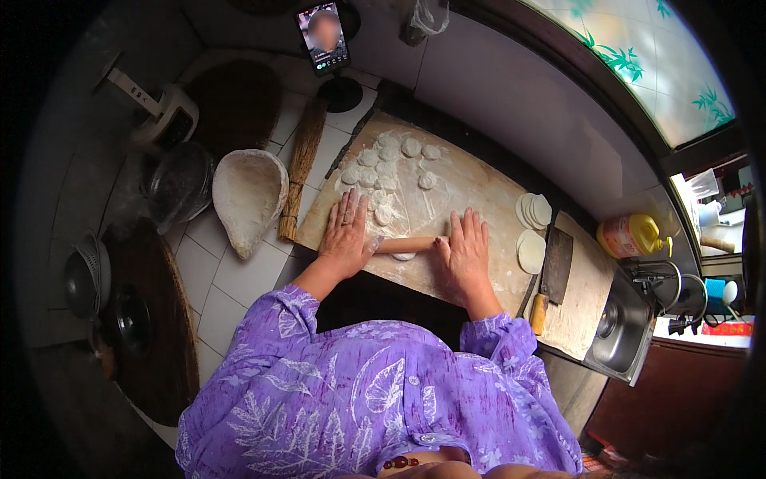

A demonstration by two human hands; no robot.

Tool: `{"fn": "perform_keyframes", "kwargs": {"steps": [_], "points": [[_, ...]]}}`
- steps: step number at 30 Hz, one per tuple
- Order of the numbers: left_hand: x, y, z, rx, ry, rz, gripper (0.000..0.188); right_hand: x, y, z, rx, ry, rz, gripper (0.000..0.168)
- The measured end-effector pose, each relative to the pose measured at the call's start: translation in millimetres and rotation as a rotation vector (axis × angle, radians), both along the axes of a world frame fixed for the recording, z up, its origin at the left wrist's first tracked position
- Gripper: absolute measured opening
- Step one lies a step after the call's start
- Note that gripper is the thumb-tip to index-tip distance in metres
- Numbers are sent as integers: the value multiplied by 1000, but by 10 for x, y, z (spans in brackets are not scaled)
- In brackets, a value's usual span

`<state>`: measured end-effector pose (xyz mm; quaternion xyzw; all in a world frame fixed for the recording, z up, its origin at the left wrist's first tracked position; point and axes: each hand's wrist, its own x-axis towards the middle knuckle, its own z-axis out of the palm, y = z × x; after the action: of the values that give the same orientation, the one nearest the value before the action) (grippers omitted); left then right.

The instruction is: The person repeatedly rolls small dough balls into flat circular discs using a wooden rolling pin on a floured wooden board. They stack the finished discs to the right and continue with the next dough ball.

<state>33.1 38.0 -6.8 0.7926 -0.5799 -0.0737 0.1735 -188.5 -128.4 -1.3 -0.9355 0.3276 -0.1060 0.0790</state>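
A wooden rolling pin (409, 245) lies across the near part of a floured wooden board (479, 179). My left hand (346, 230) rests palm down on its left end, fingers stretched forward. On the right end presses my right hand (465, 248), also flat with fingers extended. Under the pin's middle, a piece of dough (404, 256) shows at the near side; the rest is covered. Beyond my left hand sit several small floured dough discs (368, 158). Thin rolled wrappers lie at the board's right in two groups, a farther stack (534, 211) and a nearer one (531, 251).
Right of the board, a cleaver (556, 266) lies on another board (577, 299), beside a metal sink (625, 335) and yellow pump bottle (631, 235). Leftward are a straw brush (302, 173) and a flour-coated scoop (250, 197). A phone (323, 39) stands on a holder behind.
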Motion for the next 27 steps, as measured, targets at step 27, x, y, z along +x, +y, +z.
{"fn": "perform_keyframes", "kwargs": {"steps": [27], "points": [[64,-296,93,138,-25,56,85,-90,-88,-40,55,-32,16,67]]}}
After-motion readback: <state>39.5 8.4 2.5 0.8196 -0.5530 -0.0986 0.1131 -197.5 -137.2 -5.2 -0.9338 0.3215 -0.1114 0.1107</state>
